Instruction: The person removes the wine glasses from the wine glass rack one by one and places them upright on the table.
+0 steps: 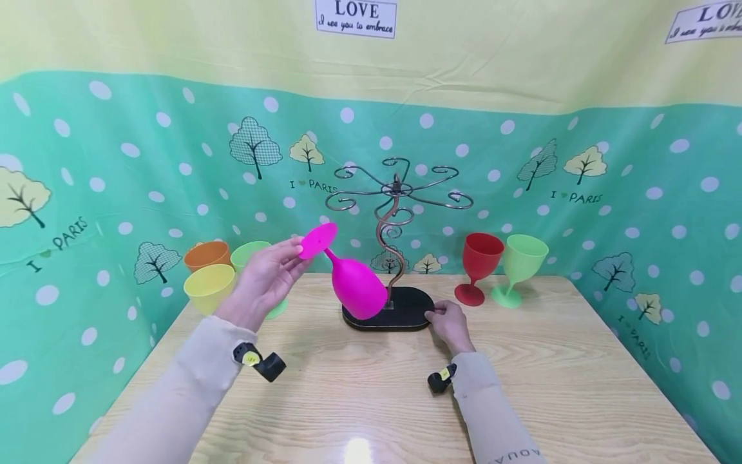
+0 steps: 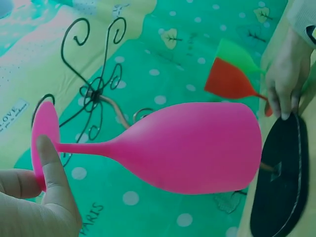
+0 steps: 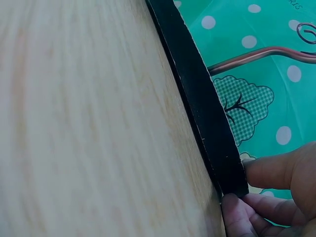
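My left hand [image 1: 262, 280] pinches a bright pink goblet [image 1: 358, 290] by its round foot. The goblet hangs in the air, tilted, its bowl low and to the right. In the head view that bowl overlaps the black oval base [image 1: 413, 310] of a glass rack [image 1: 397, 189] with curled metal arms and a wavy copper-coloured stem. My right hand [image 1: 451, 325] grips the right end of this base. Close up in the right wrist view, thumb and fingers [image 3: 269, 173] hold the end of the base [image 3: 202, 98]. No goblet is on the rack's arms.
At the back right of the wooden table [image 1: 556, 374] stand a red goblet [image 1: 482, 254] and a light green goblet [image 1: 524, 258]. Orange [image 1: 205, 254], yellow [image 1: 209, 288] and green [image 1: 249, 252] goblets stand at the back left, partly behind my left hand. A patterned curtain [image 1: 203, 148] encloses the table.
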`<state>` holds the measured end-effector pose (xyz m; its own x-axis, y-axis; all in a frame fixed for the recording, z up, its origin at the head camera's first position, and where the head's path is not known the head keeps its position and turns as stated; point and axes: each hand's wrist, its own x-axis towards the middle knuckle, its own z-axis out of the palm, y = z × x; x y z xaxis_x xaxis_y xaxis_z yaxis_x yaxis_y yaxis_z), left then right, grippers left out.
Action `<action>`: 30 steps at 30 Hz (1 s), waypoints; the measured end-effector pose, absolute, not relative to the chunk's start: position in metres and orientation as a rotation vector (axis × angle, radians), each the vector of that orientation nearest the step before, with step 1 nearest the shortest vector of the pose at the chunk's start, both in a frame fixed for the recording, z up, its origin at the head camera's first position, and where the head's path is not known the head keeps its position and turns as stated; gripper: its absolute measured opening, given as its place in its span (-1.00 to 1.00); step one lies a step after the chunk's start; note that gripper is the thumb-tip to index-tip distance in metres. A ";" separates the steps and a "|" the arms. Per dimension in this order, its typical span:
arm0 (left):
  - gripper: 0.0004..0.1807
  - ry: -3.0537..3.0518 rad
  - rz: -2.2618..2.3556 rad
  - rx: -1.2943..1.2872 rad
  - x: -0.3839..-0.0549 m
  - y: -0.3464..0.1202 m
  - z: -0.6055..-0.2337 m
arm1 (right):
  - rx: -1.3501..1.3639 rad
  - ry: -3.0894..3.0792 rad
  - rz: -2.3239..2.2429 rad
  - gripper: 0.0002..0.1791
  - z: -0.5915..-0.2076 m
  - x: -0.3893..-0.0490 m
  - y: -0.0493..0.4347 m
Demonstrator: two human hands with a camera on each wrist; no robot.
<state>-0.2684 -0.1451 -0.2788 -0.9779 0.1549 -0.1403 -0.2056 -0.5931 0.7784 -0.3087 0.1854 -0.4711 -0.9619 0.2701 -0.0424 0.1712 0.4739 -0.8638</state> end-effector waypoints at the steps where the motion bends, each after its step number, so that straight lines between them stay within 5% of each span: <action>1: -0.72 1.307 2.631 -0.081 -0.268 -0.144 -0.282 | -0.387 -2.610 1.513 -0.61 -0.471 -0.309 0.186; 18: -0.75 1.158 2.680 -0.137 -0.262 -0.121 -0.349 | -0.242 -2.442 1.793 -0.61 -0.452 -0.297 0.192; 30: -0.78 1.027 2.731 -0.182 -0.262 -0.105 -0.379 | -0.093 -2.325 2.209 -0.42 -0.420 -0.260 0.177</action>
